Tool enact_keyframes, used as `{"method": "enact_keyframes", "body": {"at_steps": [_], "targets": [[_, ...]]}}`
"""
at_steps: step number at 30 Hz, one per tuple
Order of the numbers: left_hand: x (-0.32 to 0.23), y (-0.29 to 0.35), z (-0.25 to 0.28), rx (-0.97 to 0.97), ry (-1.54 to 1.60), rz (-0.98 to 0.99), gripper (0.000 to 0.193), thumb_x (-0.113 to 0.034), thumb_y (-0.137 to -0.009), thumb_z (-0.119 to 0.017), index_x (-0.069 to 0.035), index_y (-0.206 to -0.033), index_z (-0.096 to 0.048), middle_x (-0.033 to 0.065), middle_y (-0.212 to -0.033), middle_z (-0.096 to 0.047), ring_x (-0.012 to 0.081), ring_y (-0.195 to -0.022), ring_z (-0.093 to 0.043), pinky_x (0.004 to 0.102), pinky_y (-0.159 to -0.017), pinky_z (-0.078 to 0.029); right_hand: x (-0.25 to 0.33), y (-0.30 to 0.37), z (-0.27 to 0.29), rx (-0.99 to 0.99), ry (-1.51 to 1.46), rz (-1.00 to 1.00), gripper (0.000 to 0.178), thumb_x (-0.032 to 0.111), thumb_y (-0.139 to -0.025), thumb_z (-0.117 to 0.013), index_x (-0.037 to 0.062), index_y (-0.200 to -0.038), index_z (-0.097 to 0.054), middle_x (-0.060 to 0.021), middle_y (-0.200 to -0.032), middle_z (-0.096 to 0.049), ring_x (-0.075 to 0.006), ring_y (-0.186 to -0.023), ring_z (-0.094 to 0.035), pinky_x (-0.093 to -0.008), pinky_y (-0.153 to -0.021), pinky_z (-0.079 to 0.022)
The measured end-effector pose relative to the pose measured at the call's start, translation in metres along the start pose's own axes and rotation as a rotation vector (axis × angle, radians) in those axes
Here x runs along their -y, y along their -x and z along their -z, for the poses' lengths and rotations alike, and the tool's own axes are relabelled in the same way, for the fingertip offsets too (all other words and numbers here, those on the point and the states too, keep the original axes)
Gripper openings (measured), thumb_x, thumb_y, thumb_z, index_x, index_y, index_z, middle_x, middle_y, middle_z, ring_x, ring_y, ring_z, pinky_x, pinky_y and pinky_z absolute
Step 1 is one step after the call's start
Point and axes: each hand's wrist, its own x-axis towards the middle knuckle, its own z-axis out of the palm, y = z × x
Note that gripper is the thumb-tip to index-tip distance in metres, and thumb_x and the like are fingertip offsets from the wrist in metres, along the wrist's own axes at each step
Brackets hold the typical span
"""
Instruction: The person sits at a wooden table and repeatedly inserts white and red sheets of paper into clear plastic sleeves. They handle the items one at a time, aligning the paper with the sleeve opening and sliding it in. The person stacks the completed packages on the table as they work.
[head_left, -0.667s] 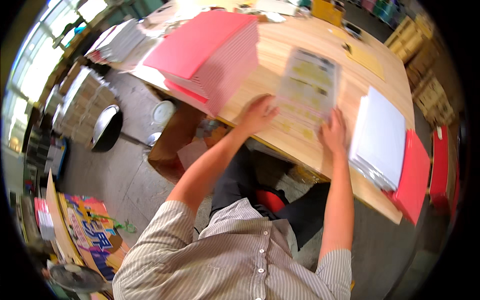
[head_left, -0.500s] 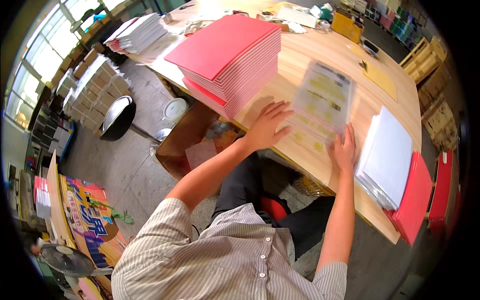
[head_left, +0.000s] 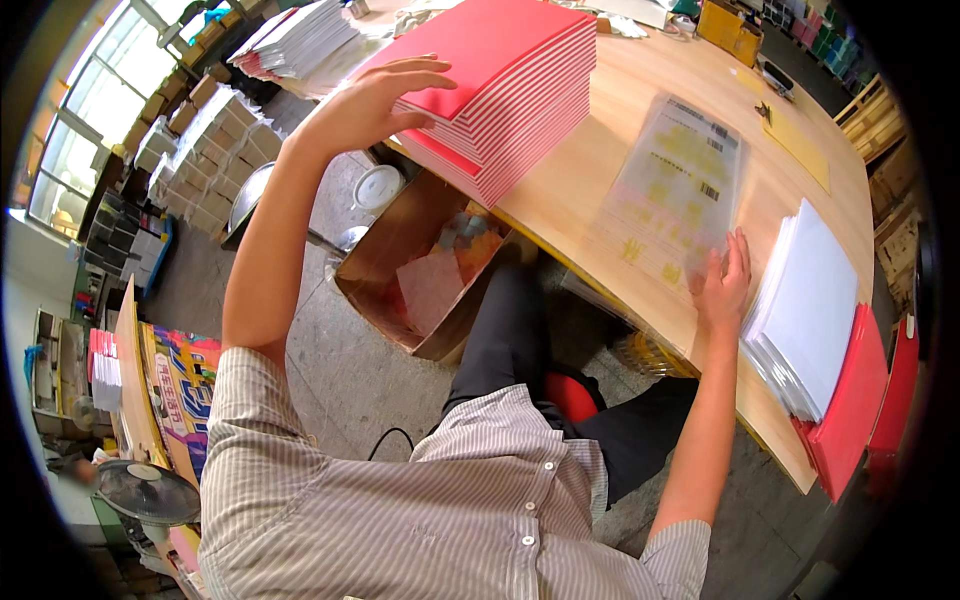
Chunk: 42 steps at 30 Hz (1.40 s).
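Observation:
My left hand (head_left: 385,100) is at the near left corner of a tall stack of red-covered books (head_left: 500,60), its fingers apart over the top cover. Whether the fingertips touch the cover I cannot tell. Near the table's front edge, my right hand (head_left: 722,285) rests with fingers spread at the lower right corner of a clear plastic bag (head_left: 680,190) that lies flat and bears yellow print and barcodes. Neither hand grips anything. Just right of that hand lies a pile of white packs in clear film (head_left: 805,310).
Red folders or boards (head_left: 845,410) stick out past the table's right edge. An open cardboard box (head_left: 390,290) with paper scraps stands below the table's front edge. Farther back are a yellow clipboard (head_left: 797,145), a yellow box (head_left: 728,32) and white stacks (head_left: 298,40) at the left.
My left hand has left the plastic bag and moved left and up to the red stack. The right hand stays by the bag's corner. The whole view has shifted a little.

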Motion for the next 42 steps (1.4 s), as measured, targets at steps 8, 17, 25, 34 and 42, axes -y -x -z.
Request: {"method": "enact_keyframes", "body": {"at_steps": [8, 17, 25, 34, 42], "targets": [[0.0, -0.014, -0.002, 0.094, 0.116, 0.1, 0.045, -0.014, -0.082, -0.078, -0.012, -0.126, -0.07, 0.0064, -0.128, -0.07, 0.0253, -0.114, -0.067, 0.04, -0.103, -0.052, -0.006, 0.001, 0.001, -0.013, -0.018, -0.017, 0.048, 0.029, -0.101, -0.054, -0.0031, -0.137, -0.055, -0.0194, -0.153, -0.046, -0.0358, -0.141, -0.043, -0.0427, -0.117, -0.033], [0.014, -0.021, 0.002, 0.192, 0.198, 0.13, 0.041, -0.011, -0.084, -0.075, -0.007, -0.125, -0.069, 0.0107, -0.124, -0.07, 0.0265, -0.115, -0.067, 0.0413, -0.107, -0.051, -0.012, 0.0, 0.001, -0.005, -0.035, -0.037, 0.049, 0.032, -0.103, -0.052, -0.0012, -0.139, -0.055, -0.0183, -0.153, -0.046, -0.035, -0.141, -0.043, -0.0426, -0.117, -0.033], [0.023, -0.016, -0.008, 0.085, 0.262, 0.142, 0.034, -0.022, -0.084, -0.078, -0.015, -0.118, -0.075, 0.0069, -0.111, -0.075, 0.0223, -0.1, -0.07, 0.0369, -0.092, -0.055, -0.006, 0.001, 0.002, 0.002, -0.069, -0.059, 0.049, 0.031, -0.103, -0.052, -0.0017, -0.139, -0.054, -0.0182, -0.153, -0.046, -0.0353, -0.14, -0.043, -0.0425, -0.117, -0.034], [0.016, -0.013, -0.008, 0.04, 0.146, 0.048, 0.037, -0.023, -0.082, -0.079, -0.013, -0.118, -0.074, 0.0084, -0.115, -0.073, 0.023, -0.102, -0.069, 0.0357, -0.091, -0.054, -0.006, 0.0, 0.002, 0.003, -0.077, -0.064, 0.049, 0.031, -0.103, -0.052, -0.0019, -0.14, -0.054, -0.0181, -0.152, -0.047, -0.0348, -0.14, -0.044, -0.0422, -0.117, -0.034], [0.017, -0.014, -0.005, 0.155, 0.161, 0.119, 0.043, -0.017, -0.088, -0.074, -0.01, -0.13, -0.067, 0.0102, -0.128, -0.069, 0.027, -0.115, -0.068, 0.0418, -0.103, -0.053, -0.009, -0.001, 0.001, 0.002, -0.076, -0.058, 0.05, 0.031, -0.103, -0.052, -0.0023, -0.139, -0.054, -0.0183, -0.151, -0.048, -0.0346, -0.14, -0.045, -0.0423, -0.117, -0.033]]}}
